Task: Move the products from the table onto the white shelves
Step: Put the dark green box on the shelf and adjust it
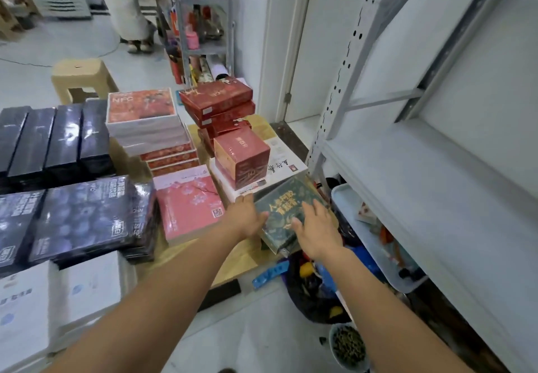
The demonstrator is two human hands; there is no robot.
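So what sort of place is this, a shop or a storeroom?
Probably a shop's stockroom or a mock store: a table stacked with shrink-wrapped gift boxes, white metal shelves beside it, and another rack holding bottles behind.

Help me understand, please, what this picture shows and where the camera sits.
No machine here: a person wears a wide-angle camera on the head, so the view looks forward and down. The table holds boxed products: dark blue boxes, a pink box, red boxes. The left hand touches the left edge of a dark green box at the table's corner; the right hand rests flat on top, fingers straight. The white shelves stand on the right.
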